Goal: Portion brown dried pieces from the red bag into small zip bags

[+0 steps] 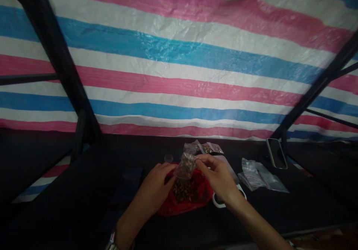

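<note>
A small clear plastic bag (188,163) with light brown bits inside is held up between my two hands. My left hand (158,183) has its fingers closed at the bag's left edge, and my right hand (214,172) pinches its right side. Directly beneath lies an opened red plastic bag (170,208) holding a heap of small brown dried pieces (183,191); their exact kind is too dim to tell. Partly covered by my right hand and forearm are a pale flat object (229,169) and a white-rimmed object (219,205).
Several filled small bags (214,148) lie behind my hands, near a small clear round dish or lid (168,158). To the right are flat clear bags (261,176) and a phone (276,153) leaning on a dark frame post (303,95). Striped sheeting (179,59) rises behind the black table (112,156).
</note>
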Available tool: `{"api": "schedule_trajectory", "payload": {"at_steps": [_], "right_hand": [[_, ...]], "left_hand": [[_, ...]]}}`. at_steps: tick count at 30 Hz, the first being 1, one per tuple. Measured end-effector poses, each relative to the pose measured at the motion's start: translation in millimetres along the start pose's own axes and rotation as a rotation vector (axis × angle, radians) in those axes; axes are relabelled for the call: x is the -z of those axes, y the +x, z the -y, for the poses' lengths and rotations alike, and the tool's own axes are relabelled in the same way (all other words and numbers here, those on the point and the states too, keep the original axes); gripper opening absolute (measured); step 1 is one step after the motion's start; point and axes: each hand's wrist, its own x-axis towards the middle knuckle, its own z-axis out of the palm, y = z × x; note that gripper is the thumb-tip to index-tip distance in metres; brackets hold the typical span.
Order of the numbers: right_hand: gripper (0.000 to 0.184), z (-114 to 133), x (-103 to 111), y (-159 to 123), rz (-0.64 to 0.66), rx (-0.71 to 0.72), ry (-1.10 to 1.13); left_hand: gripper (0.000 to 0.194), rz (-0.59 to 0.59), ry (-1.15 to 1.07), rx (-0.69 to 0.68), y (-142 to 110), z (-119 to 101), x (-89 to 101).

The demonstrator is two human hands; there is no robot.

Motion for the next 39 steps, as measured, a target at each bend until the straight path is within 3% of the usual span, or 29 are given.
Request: {"api": "schedule_trajectory", "payload": {"at_steps": [4,9,15,21,28,33,39], "right_hand": [[0.035,5,2,-1,0.039,0.028,-0.104],[0.027,12,-1,-8,0.073,0.049,-0.125],[0.028,10,-4,-13,-0.046,0.049,-0.041],[0.034,3,-7,-17,-0.075,-0.026,0.08],[0.041,4,-8,-17,-0.057,-0.039,0.146],[0.024,-5,-8,-20,0.118,-0.036,0.019],[0.022,-9,-15,-17,0.063,-0.039,0.047]], "left_hand": [[0.04,0.02,-0.088,0.03,-3,-2,4.3],[0.035,-0.057,-0.212,0.007,-1,-12,9.6],[0.03,-0.087,-0.237,-0.071,0,-23,11.0],[0.027,-0.095,-0.189,-0.025,-1,-18,8.1],[0.027,-0.146,-0.193,-0.032,0,-24,12.7],[0.025,-0.181,-0.257,0.006,-2,-26,10.5],[0.025,-0.125,-0.424,0.047,-4,-23,7.2]]}}
